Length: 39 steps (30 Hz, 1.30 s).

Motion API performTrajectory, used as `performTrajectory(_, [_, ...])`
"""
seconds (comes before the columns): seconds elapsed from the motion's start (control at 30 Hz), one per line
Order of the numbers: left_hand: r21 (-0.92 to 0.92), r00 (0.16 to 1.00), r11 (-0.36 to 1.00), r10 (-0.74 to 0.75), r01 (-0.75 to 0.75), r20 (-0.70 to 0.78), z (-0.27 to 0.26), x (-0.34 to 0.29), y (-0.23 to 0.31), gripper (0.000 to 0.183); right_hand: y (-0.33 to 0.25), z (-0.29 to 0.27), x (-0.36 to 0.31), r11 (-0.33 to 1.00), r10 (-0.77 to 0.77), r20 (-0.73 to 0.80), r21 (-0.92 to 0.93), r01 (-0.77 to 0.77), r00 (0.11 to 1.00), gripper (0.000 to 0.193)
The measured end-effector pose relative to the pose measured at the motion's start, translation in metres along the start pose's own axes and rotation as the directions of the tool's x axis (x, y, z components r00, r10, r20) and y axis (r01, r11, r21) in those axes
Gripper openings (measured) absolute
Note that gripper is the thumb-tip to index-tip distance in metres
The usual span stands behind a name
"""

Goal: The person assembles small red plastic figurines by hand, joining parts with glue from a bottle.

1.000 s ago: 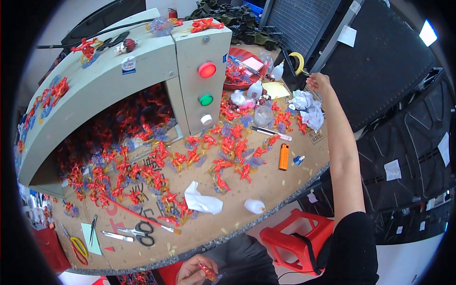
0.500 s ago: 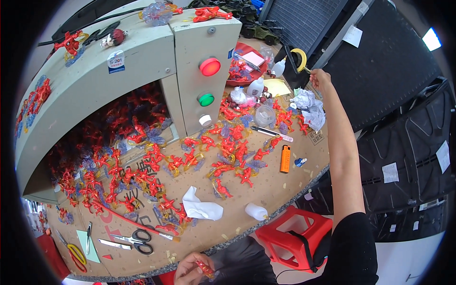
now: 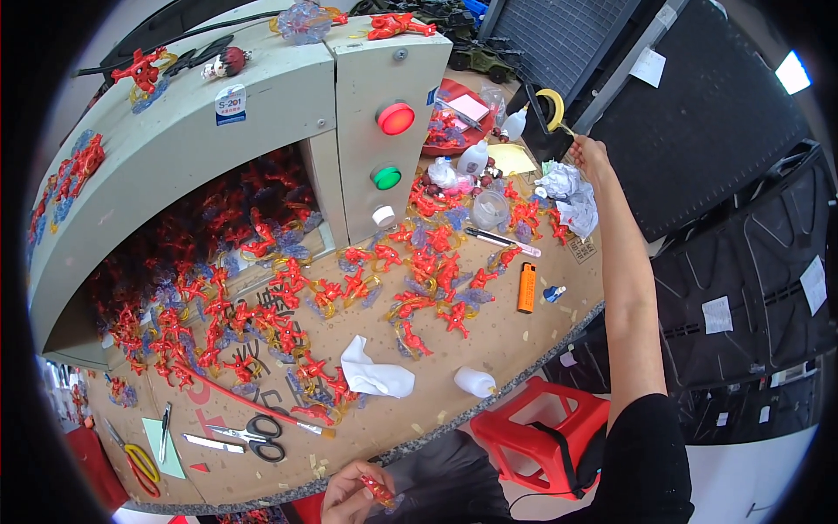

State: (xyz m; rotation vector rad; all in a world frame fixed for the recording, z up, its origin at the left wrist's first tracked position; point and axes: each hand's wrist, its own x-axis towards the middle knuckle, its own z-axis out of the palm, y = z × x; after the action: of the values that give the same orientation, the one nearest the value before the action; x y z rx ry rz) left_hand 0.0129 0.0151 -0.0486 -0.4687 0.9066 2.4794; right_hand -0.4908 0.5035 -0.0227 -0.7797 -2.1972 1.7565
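Observation:
Near the front table edge, my left hand point(image 3: 347, 494) is closed on a small red figurine point(image 3: 378, 491) with a clear purplish part at its lower end. My right arm stretches to the far right, where my right hand point(image 3: 590, 155) pinches the loose end of a yellow tape point(image 3: 557, 103). That roll sits on a black tape dispenser point(image 3: 530, 103), and a short strip runs from it to my fingertips. Crumpled white paper point(image 3: 561, 182) lies just below this hand. Many similar red figurines point(image 3: 428, 271) with yellow and purple clear parts cover the middle of the table.
A grey machine point(image 3: 262, 105) with an opening full of figurines stands at the left. Scissors point(image 3: 264, 437), a red-handled brush point(image 3: 253, 402), a white cloth point(image 3: 375, 371), a small white bottle point(image 3: 475, 382) and an orange lighter point(image 3: 526, 288) lie around. A red stool point(image 3: 506, 428) stands beyond the table edge.
My right hand has moved slightly down and right, drawing the tape strip out a little. The left hand stays put with the figurine. The whole view has shifted slightly.

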Motion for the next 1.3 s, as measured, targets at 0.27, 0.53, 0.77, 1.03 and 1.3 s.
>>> performTrajectory(0.27, [0.011,1.000,1.000,0.003,-0.003,-0.003,0.006,0.001,-0.004,0.030,0.041,0.004,0.030,0.963,-0.268,-0.215,-0.076,0.257,0.939,0.024])
performTrajectory(0.53, [0.024,0.998,0.999,0.031,-0.032,0.054,0.019,0.007,-0.004,0.030,0.050,0.004,0.037,0.913,-0.407,-0.287,-0.088,0.399,0.867,0.023])
performTrajectory(0.77, [0.058,0.999,0.998,0.021,-0.022,0.032,0.028,0.009,-0.007,0.030,0.046,0.011,0.000,0.846,-0.507,-0.384,-0.392,0.361,0.772,0.017])
performTrajectory(1.03, [0.056,0.998,0.998,0.035,-0.038,0.047,0.034,0.012,-0.010,0.029,0.038,0.002,0.004,0.916,-0.235,-0.300,0.249,0.313,0.925,0.026])
performTrajectory(1.3, [0.036,0.996,0.998,0.044,-0.047,0.083,0.033,0.012,-0.011,0.026,0.026,0.008,0.003,0.962,-0.271,-0.355,-0.112,0.247,0.895,0.025])
